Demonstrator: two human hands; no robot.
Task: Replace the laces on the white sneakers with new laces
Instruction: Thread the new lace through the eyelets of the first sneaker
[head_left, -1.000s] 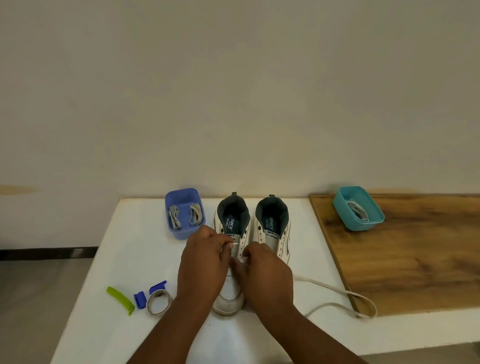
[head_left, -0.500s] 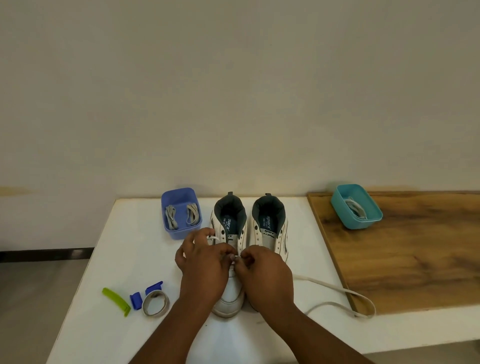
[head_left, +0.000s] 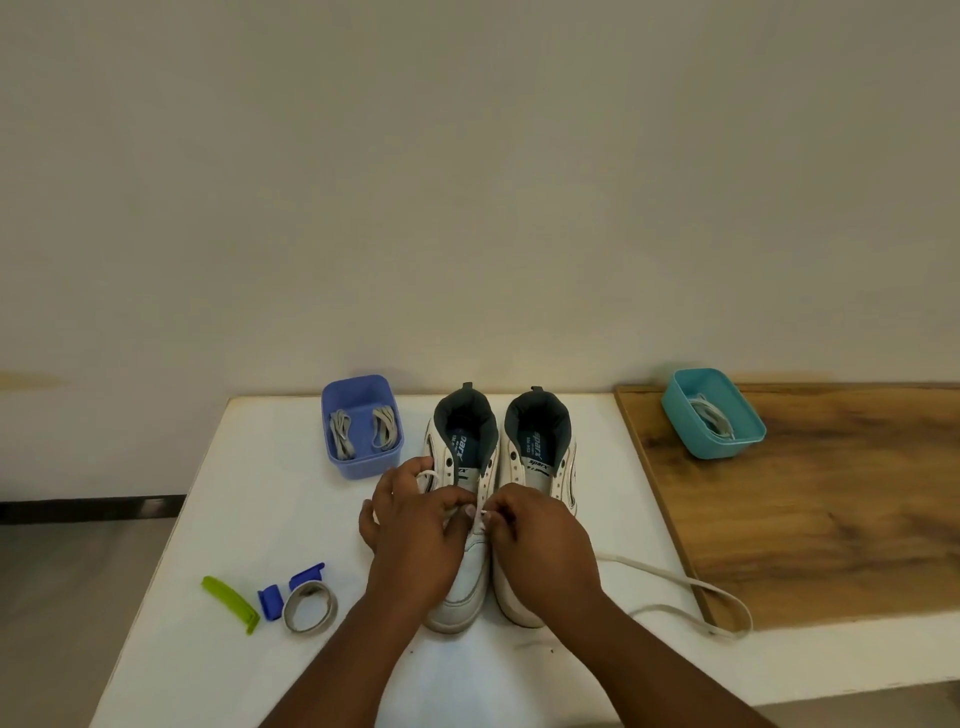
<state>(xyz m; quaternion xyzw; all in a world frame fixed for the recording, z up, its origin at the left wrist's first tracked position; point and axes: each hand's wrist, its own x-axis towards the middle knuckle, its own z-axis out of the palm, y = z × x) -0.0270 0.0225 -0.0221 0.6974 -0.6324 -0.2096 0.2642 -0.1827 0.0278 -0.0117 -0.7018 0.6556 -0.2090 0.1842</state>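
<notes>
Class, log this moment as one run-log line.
stage: lacing left sneaker | left hand: pinching lace | right hand: pinching lace at eyelets | right sneaker: unlaced | blue tub: two lace bundles

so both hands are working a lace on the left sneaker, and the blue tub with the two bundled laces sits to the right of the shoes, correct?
Not quite. The head view shows the blue tub with the two bundled laces left of the shoes; the tub on the right is teal. The rest holds: left hand and right hand work a lace on the left sneaker.

Both forearms reach forward, the left hand (head_left: 415, 525) and right hand (head_left: 540, 540) nearly touching, fingers curled, apparently pinching something between them.
</notes>
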